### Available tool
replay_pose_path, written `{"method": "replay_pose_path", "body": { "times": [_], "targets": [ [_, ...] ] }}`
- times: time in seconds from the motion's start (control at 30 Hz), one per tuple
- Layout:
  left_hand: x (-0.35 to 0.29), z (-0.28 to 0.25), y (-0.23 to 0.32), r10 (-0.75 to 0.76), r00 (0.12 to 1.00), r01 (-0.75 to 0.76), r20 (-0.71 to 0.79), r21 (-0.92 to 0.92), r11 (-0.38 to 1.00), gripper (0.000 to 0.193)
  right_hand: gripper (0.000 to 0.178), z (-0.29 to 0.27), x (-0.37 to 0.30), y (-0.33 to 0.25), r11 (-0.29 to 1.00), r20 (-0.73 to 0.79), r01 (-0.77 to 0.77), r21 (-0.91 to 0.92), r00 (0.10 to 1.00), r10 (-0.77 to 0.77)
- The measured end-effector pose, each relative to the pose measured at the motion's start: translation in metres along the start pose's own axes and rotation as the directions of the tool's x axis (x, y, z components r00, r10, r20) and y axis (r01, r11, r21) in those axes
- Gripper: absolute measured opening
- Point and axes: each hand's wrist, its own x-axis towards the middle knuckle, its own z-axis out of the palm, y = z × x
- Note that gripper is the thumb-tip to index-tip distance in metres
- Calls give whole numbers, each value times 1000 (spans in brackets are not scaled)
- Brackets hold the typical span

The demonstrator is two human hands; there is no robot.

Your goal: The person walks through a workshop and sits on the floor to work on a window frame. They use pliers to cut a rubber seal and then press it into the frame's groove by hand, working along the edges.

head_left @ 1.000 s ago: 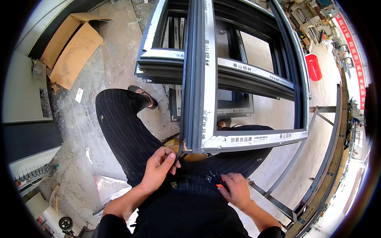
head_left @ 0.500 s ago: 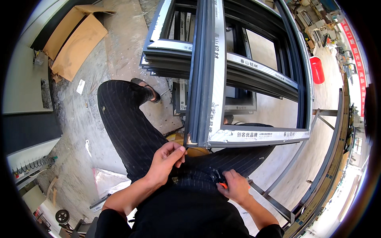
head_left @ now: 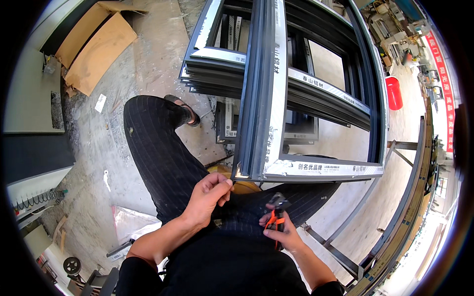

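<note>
A dark window frame [head_left: 252, 123] with white printed film on its faces stands tilted in front of me, its near corner over my lap. Just below that corner is my left hand [head_left: 212, 195], thumb and forefinger pinched together beside the frame's lower edge. Whatever lies between those fingertips is too small to make out. My right hand [head_left: 289, 234] grips a pair of pliers [head_left: 275, 221] with orange and black handles. Their dark head points up and away from me, over my right thigh, apart from the frame.
More dark frames [head_left: 212, 74] are stacked behind. Flattened cardboard [head_left: 101, 54] lies at the far left, near a grey cabinet [head_left: 34, 93]. A red bucket [head_left: 393, 92] stands at the right, beyond a metal rack [head_left: 410, 207] holding long profiles. Plastic film [head_left: 133, 224] lies left of my legs.
My right hand has raised the pliers from my lap and turned them, so their head and handles show clearly. My left hand keeps its pinch at the frame corner. The view has shifted slightly.
</note>
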Motion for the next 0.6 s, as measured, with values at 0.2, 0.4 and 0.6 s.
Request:
{"method": "replay_pose_path", "body": {
  "times": [0.2, 0.4, 0.6],
  "targets": [
    [-2, 0, 22, 48, 998, -49, 41, 19, 999, 14, 57, 13, 5, -26, 907, 163, 134, -399, 984, -73],
    [-1, -14, 20, 60, 993, -78, 99, 198, 977, 14, 59, 28, 41, -74, 731, 281, 314, -606, 944, -172],
    [3, -23, 13, 221, 966, -258, 135, 417, 872, 18, 59, 26, 61, -79, 735, 325, 270, -622, 943, -71]
  ]
}}
